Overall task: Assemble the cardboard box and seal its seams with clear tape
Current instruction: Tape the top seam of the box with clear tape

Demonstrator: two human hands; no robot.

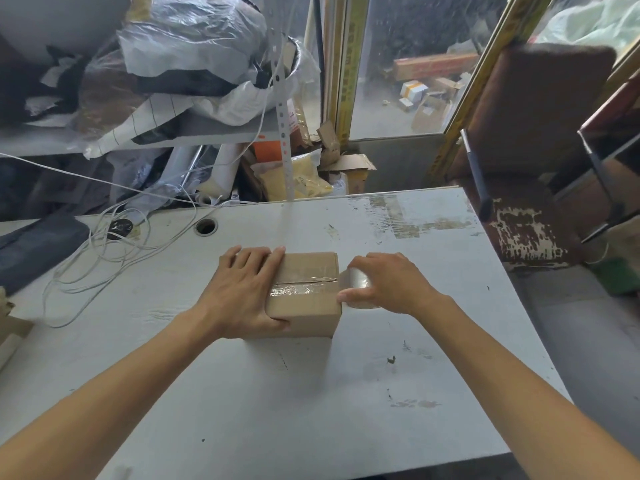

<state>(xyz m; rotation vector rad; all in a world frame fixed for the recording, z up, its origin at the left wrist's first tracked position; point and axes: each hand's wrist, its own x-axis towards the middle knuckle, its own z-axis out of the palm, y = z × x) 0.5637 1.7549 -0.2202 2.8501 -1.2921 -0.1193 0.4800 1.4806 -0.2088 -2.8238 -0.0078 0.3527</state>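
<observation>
Near the middle of the white table [242, 410], the cardboard box [306, 306] sits under the flat, spread-fingered left hand [242, 289] while the right hand [388, 282] grips the clear tape roll [356, 289] at the box's right edge, bare tabletop lying in front and to the right.

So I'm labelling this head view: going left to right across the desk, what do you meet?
White cables → cable hole → left hand → cardboard box → clear tape roll → right hand.
</observation>
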